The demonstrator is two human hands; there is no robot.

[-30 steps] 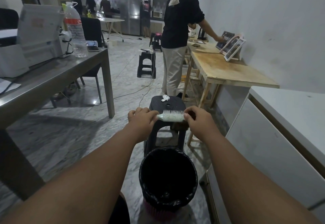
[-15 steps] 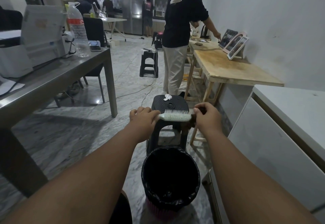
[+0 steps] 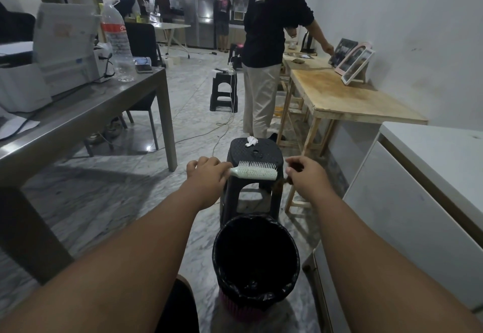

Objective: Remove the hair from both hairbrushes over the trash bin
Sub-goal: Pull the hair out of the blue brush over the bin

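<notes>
My left hand (image 3: 207,173) grips the handle of a pale green hairbrush (image 3: 254,173), held level with its white bristles up. My right hand (image 3: 303,173) is just right of the brush head, apart from it, fingers pinched on a clump of brown hair (image 3: 281,183) that hangs below the fist. Both hands hover beyond the trash bin (image 3: 294,267), a pink bin lined with a black bag, open on the floor between my forearms. No second hairbrush is in view.
A black plastic stool (image 3: 236,155) with a crumpled white tissue (image 3: 251,141) stands right behind the bin. A grey metal table (image 3: 86,116) is at left, a white cabinet (image 3: 418,202) at right. A person (image 3: 266,53) stands at a wooden table (image 3: 347,100) ahead.
My right hand has pulled away to the right off the brush head, drawing the brown hair clump out of the bristles. The left hand and brush stayed almost still.
</notes>
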